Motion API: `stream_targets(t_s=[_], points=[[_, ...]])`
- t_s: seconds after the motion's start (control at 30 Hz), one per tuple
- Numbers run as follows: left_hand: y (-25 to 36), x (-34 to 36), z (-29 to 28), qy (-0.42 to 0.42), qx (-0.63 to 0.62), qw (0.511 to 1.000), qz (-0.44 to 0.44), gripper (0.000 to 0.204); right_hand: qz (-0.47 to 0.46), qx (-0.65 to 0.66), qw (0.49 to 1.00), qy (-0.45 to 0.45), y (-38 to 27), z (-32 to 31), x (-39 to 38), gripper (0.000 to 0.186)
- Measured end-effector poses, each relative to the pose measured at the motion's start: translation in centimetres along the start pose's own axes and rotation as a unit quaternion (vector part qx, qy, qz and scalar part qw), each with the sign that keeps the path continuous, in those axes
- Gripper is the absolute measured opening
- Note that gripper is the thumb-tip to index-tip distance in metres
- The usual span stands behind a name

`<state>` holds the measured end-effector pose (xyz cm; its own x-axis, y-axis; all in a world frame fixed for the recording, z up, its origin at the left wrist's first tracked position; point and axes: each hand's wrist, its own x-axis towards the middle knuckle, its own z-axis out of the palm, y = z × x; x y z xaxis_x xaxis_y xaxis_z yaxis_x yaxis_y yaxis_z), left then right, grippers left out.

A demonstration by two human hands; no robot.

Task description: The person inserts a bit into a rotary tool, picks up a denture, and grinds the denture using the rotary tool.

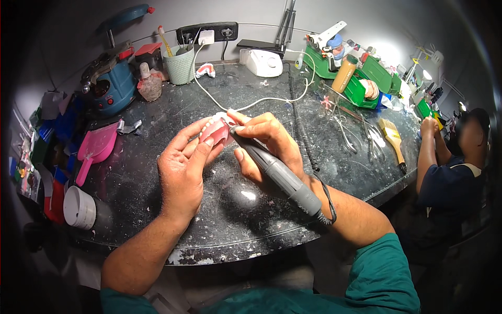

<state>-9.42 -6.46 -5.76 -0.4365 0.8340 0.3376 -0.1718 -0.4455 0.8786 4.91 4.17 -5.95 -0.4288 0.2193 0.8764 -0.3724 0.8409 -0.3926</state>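
My left hand [184, 165] grips a pink denture [221, 131] with a row of pale teeth along its upper left edge. The thumb presses on its pink base and the fingers lie behind it. In my right hand [272, 137] is a dark grey handpiece [280, 178], held like a pen, its tip at the denture's inner side. Whether the tip touches the pink surface, I cannot tell. A coiled black cord [302, 125] runs from the back of the handpiece past my right wrist and up the bench. Both hands are raised over the dark, speckled bench [230, 230].
At left are a pink dustpan [99, 144], a white tub [80, 208] and a blue machine [110, 86]. A pale basket cup [179, 68] and a white control box [264, 63] stand behind. Pliers [345, 133], a brush [392, 137] and green bins [361, 91] lie right, near another person [452, 178].
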Motion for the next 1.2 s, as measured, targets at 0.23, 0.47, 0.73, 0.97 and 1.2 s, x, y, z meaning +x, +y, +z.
stream_targets(t_s=[0.23,0.47,0.73,0.97,1.2], points=[[0.0,0.1,-0.5,0.005,0.015,1.0,0.0,0.033,-0.002,0.0,1.0,-0.011,0.0,-0.2,0.1,0.033],[-0.1,0.1,-0.7,-0.017,0.005,0.999,0.032,0.034,-0.02,0.019,0.999,0.017,0.0,-0.5,0.1,0.035],[-0.2,0.1,-0.8,-0.028,0.0,0.998,0.048,0.034,-0.04,-0.007,0.999,0.007,-0.1,-0.7,0.4,0.04],[-0.1,0.2,-0.9,-0.025,0.004,0.998,0.058,0.033,-0.06,-0.001,0.997,-0.055,-0.6,-1.4,0.8,0.035],[-0.2,0.3,-1.1,-0.035,0.018,0.996,0.077,0.033,-0.06,-0.001,0.998,-0.034,-0.3,-1.3,0.7,0.036]])
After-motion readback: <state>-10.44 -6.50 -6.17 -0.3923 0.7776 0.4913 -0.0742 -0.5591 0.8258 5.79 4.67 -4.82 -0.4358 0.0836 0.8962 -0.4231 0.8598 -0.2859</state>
